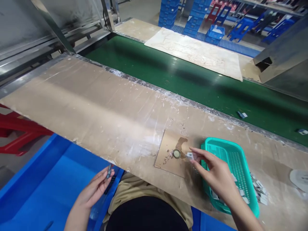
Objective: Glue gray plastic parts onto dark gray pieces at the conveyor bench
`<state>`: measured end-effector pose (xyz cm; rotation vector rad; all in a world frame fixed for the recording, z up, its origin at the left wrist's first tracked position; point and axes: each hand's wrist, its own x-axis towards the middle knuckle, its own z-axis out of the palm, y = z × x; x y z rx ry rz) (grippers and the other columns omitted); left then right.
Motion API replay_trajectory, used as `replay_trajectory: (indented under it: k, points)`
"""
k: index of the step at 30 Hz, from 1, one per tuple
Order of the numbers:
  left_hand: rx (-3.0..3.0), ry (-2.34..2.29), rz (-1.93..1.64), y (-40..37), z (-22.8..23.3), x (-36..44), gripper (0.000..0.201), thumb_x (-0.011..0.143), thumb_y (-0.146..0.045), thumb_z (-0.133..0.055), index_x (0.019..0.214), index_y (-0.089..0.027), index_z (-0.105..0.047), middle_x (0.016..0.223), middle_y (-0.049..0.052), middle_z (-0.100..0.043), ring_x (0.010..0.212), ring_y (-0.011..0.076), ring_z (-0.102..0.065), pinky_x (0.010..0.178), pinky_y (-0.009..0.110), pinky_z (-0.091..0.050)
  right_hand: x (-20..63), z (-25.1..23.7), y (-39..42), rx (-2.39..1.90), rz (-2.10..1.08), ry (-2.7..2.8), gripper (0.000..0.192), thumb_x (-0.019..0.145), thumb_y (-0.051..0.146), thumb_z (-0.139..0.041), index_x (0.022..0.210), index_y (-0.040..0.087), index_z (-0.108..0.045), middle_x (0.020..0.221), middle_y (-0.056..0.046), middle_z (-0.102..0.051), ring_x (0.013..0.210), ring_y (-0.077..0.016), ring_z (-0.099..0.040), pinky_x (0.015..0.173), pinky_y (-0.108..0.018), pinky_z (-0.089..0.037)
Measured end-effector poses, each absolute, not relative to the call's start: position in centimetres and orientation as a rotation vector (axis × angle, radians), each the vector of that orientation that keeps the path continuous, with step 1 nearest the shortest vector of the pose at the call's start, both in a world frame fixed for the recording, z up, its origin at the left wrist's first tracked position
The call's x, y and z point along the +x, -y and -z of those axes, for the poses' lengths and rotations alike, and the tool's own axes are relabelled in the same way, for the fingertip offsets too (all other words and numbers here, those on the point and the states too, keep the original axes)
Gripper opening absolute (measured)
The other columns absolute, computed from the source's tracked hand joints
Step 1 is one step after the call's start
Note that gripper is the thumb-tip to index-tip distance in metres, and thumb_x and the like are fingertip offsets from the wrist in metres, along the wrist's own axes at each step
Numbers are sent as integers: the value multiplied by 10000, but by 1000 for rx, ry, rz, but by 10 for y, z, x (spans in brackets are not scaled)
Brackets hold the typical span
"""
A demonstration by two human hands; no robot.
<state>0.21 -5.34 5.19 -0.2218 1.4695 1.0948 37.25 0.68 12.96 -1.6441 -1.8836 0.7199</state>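
In the head view my left hand (96, 186) is over the blue bin's edge, its fingers pinching a small dark slender piece (109, 171) held upright. My right hand (214, 171) grips a small white rectangular piece (190, 156) between thumb and fingers. That piece is just right of a small round cap-like dish (176, 154) with pale contents. The dish rests on a cardboard sheet (168, 144) with wet brown stains. Under my right forearm stands a green basket (240, 150) with several small white pieces in it.
More small white pieces (260, 189) lie right of the basket, and a whitish disc (299, 179) farther right. A green conveyor belt (156, 70) runs behind the table, carrying small pieces (242, 114). A large blue bin (60, 186) is at lower left, near a red stool (21, 131).
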Motion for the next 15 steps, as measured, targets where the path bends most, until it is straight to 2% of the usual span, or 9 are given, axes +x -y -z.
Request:
replay_trajectory:
  k: [2, 5, 8, 10, 15]
  points:
    - [-211, -1426, -1074, 56, -64, 7, 283, 775, 101, -462, 856, -98, -647, 742, 66, -685, 614, 124, -676, 541, 160, -566, 361, -125, -9, -1574, -579, 2028, 240, 868, 311, -539, 1054, 198, -639, 885, -72, -681, 772, -212, -639, 703, -339, -527]
    - [-125, -1294, -1035, 58, -74, 15, 174, 689, 25, -661, 787, -119, -653, 713, 37, -667, 624, 159, -676, 573, 227, -588, 352, -115, -13, -1434, -510, 2165, 203, 901, 242, -480, 1032, 196, -628, 927, -78, -687, 840, -218, -645, 728, -344, -536]
    - [41, -1171, -929, 59, -79, 26, 261, 570, -164, -830, 765, -126, -660, 700, 31, -648, 630, 170, -659, 555, 248, -577, 349, -105, -16, -1392, -510, 2210, 216, 916, 219, -458, 1056, 209, -622, 974, -82, -686, 912, -227, -641, 772, -369, -539]
    - [127, -1154, -864, 58, -83, 36, 312, 549, -245, -852, 768, -121, -668, 715, 39, -651, 640, 155, -650, 562, 225, -562, 350, -101, -17, -1387, -522, 2226, 222, 922, 220, -452, 1063, 215, -623, 981, -82, -687, 927, -231, -639, 793, -385, -538]
    - [271, -1121, -832, 47, -90, 76, 322, 587, -282, -834, 817, -109, -691, 767, 70, -694, 711, 164, -664, 681, 249, -568, 351, -110, -11, -1462, -567, 2121, 214, 895, 259, -523, 1061, 206, -648, 978, -73, -697, 884, -228, -654, 778, -386, -550]
